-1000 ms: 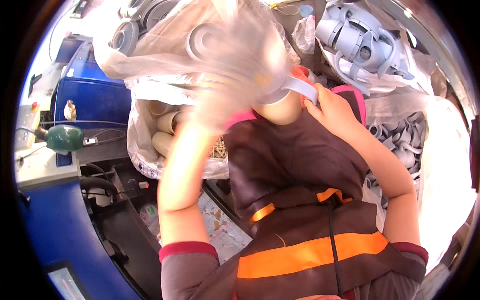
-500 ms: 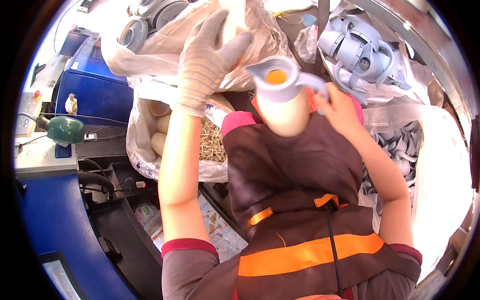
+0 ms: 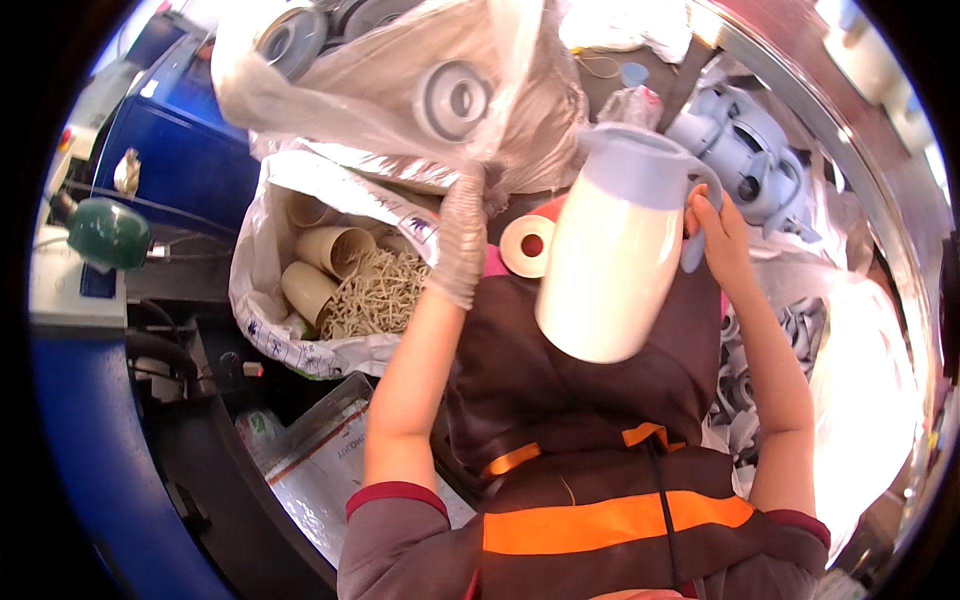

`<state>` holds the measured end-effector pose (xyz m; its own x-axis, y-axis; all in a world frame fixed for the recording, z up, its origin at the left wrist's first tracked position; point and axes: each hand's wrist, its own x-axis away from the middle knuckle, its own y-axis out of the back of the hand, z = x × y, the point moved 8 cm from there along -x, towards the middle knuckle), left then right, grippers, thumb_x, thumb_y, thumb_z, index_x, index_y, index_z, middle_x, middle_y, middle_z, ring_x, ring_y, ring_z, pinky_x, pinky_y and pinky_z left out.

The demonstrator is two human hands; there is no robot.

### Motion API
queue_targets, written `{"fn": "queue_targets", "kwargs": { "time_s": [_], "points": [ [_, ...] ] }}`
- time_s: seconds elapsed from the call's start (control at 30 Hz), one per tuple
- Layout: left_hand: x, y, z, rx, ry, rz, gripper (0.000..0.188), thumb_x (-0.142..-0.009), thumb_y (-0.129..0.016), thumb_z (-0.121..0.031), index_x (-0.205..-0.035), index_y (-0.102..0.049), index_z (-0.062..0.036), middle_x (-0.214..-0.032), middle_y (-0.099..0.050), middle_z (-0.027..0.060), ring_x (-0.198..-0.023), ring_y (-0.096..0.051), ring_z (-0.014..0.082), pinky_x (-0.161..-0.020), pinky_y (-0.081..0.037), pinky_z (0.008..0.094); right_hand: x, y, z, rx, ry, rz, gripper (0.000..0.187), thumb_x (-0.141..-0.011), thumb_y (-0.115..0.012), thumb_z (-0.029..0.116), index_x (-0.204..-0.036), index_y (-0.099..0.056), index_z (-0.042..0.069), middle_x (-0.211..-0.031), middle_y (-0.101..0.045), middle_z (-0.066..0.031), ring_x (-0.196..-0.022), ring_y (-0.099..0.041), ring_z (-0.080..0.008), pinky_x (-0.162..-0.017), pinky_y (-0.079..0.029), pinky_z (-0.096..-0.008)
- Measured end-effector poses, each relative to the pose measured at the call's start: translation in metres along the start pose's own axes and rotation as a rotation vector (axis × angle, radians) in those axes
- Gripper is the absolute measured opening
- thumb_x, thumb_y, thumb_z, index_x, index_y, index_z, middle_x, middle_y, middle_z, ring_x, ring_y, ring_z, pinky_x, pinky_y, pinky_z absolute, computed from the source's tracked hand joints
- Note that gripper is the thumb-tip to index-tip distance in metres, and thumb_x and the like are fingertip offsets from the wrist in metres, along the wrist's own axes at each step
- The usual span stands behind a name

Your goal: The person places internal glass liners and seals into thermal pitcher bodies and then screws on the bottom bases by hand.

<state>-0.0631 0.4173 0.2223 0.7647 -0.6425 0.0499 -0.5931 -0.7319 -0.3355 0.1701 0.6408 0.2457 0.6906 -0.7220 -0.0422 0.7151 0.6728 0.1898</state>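
Observation:
My right hand (image 3: pixel 718 232) is closed on the grey handle of a cream jug (image 3: pixel 615 275) with a grey collar and spout. The jug hangs tilted over my lap, its rounded bottom end toward me. In a striped work glove, my left hand (image 3: pixel 463 235) is by the edge of a clear plastic bag; its fingers are blurred and seen edge-on. A pale grey ring-shaped part (image 3: pixel 453 100) lies on the bag just beyond that hand. Left of the jug, a cream ring (image 3: pixel 528 246) with a dark red centre rests at my lap.
A white sack (image 3: pixel 262 300) at left holds cream cylinders and shredded strips. Grey handled collars (image 3: pixel 745 160) fill a bag at far right, and small grey parts (image 3: pixel 740 385) another nearer. A blue machine (image 3: pixel 180 150) and green lamp (image 3: pixel 108 235) stand at left.
My left hand has come down and right from above the bag. The jug has moved nearer and turned, its opening no longer showing. The cream ring and the pale grey ring now show.

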Motion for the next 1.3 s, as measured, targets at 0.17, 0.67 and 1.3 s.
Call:
{"fn": "queue_targets", "kwargs": {
  "time_s": [0.17, 0.67, 1.3],
  "points": [
    [0.062, -0.037, -0.088, -0.859, -0.351, 0.421, 0.044, -0.075, -0.079, -0.033, -0.108, -0.068, -0.0059, -0.117, -0.060, 0.0164, -0.113, -0.056, 0.0269, -0.096, -0.043, 0.0360, 0.003, -0.096, 0.071, 0.628, 0.507, 0.302, 0.028, -0.092, -0.058, 0.031, -0.094, -0.058, 0.003, -0.072, -0.059, -0.0153, -0.072, -0.059, -0.0346, -0.066, -0.045, -0.0441],
    [0.147, 0.165, -0.033, 0.135, 0.080, -0.437, 0.055, -0.093, -0.057, -0.043, -0.124, -0.055, 0.0030, -0.116, -0.063, 0.0133, -0.104, -0.061, 0.0210, -0.096, -0.046, 0.0348, -0.150, -0.343, 0.100, 1.403, 0.846, 0.566, 0.035, -0.089, -0.058, 0.034, -0.113, -0.063, 0.009, -0.122, -0.059, -0.0145, -0.115, -0.055, -0.0231, -0.097, -0.042, -0.0435],
    [0.148, 0.186, 0.026, 0.569, 0.108, -0.611, 0.060, -0.089, -0.056, -0.052, -0.126, -0.056, -0.0055, -0.124, -0.062, 0.0095, -0.114, -0.057, 0.0258, -0.101, -0.044, 0.0405, -0.165, -0.219, 0.061, 0.929, 0.568, 0.003, 0.060, -0.072, -0.074, 0.031, -0.125, -0.054, 0.010, -0.108, -0.061, -0.0129, -0.096, -0.063, -0.0246, -0.079, -0.051, -0.0361]
  ]
}}
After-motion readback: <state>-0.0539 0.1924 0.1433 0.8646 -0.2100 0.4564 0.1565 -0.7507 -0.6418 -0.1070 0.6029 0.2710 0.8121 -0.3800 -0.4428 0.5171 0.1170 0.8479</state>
